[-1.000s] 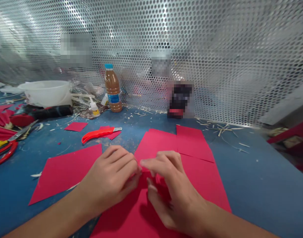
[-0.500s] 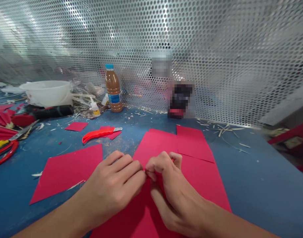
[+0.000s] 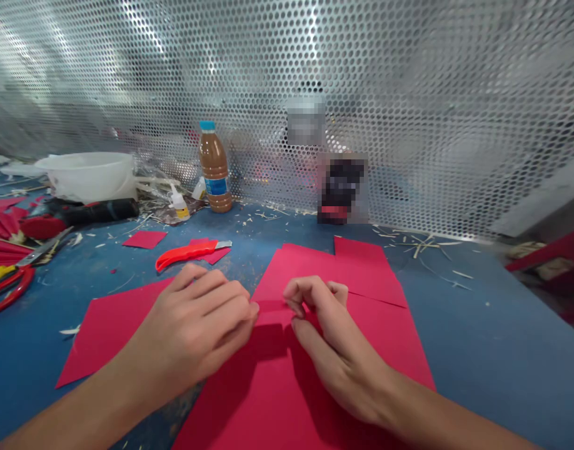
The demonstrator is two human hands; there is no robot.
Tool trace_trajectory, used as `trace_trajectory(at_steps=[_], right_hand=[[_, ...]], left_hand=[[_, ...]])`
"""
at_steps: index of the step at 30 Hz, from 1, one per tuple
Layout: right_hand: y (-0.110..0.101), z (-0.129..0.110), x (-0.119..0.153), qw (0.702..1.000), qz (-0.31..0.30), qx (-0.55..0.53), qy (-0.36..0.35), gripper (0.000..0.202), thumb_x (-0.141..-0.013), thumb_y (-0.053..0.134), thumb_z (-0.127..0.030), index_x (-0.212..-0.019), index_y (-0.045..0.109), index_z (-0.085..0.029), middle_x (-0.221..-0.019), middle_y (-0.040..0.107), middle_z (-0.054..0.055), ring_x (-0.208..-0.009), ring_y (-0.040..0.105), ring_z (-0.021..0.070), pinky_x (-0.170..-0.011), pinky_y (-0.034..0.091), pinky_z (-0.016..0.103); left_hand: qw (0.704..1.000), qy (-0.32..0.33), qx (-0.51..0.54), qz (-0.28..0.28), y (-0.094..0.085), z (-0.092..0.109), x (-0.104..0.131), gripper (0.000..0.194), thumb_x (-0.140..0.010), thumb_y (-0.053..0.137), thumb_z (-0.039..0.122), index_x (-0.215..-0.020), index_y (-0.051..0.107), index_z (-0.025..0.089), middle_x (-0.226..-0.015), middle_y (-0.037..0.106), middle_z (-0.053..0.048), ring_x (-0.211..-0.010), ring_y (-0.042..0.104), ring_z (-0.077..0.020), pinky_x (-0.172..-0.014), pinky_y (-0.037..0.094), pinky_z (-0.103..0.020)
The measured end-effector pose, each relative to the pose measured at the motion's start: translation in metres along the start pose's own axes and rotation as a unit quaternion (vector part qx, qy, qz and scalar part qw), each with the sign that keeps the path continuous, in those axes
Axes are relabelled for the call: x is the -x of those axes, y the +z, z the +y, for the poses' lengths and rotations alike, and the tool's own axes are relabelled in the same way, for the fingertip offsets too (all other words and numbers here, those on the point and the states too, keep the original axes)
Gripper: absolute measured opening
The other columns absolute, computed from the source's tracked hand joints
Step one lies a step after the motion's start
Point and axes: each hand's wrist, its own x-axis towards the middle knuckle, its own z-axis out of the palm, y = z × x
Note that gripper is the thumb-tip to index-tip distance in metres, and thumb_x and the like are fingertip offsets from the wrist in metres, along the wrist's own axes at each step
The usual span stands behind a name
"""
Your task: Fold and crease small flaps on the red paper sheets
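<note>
Between my two hands a narrow strip of red paper [image 3: 271, 312] stretches level, casting a dark shadow on the red sheet below. My left hand [image 3: 200, 322] is closed, its fingertips at the strip's left end. At the other end, my right hand [image 3: 327, 337] pinches the strip between thumb and bent fingers, which hide that end. Underneath lies a large red paper sheet [image 3: 249, 406], and a smaller red piece [image 3: 366, 269] rests on its far right corner. Another red sheet [image 3: 106, 331] lies on the left, partly covered by my left hand and forearm.
A red utility knife [image 3: 186, 252] lies beyond my left hand on a paper scrap. Scissors [image 3: 19, 275], a white tub [image 3: 92, 178], a glue bottle [image 3: 179, 203] and a brown drink bottle [image 3: 214, 172] stand or lie left. A perforated metal panel [image 3: 409, 112] borders the blue table [image 3: 498, 350].
My hands have moved apart, the left one going left and slightly up. More of the red strip now shows between them, with its shadow on the sheet.
</note>
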Motion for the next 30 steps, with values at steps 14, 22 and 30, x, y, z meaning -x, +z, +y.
trace_trajectory(at_steps=[14, 22, 30], right_hand=[[0.000, 0.008, -0.006, 0.992, 0.011, -0.121, 0.024, 0.027, -0.102, 0.062, -0.035, -0.080, 0.050, -0.024, -0.090, 0.052, -0.002, -0.087, 0.047, 0.0206, -0.085, 0.031, 0.040], [0.000, 0.005, -0.007, 0.993, 0.007, -0.114, 0.011, 0.024, -0.101, 0.065, -0.032, -0.080, 0.057, -0.024, -0.086, 0.057, -0.003, -0.085, 0.052, 0.0196, -0.086, 0.029, 0.040], [0.001, 0.004, -0.009, 0.993, 0.027, -0.108, 0.043, 0.038, -0.098, 0.068, -0.034, -0.071, 0.044, -0.022, -0.074, 0.049, -0.006, -0.073, 0.046, 0.0174, -0.081, 0.026, 0.039]], left_hand=[[0.917, -0.291, 0.270, -0.035, 0.019, 0.011, 0.010, 0.033, -0.094, 0.073, 0.038, -0.121, 0.055, 0.031, -0.115, 0.066, 0.001, -0.101, 0.064, -0.0200, -0.081, 0.051, -0.030], [0.923, -0.276, 0.251, -0.098, 0.022, 0.012, 0.010, 0.023, -0.099, 0.065, 0.036, -0.120, 0.056, 0.032, -0.107, 0.069, 0.001, -0.097, 0.064, -0.0211, -0.082, 0.051, -0.035], [0.929, -0.257, 0.245, -0.103, 0.018, 0.016, 0.006, 0.029, -0.095, 0.071, 0.040, -0.120, 0.060, 0.029, -0.101, 0.070, 0.001, -0.089, 0.063, -0.0213, -0.080, 0.048, -0.034]])
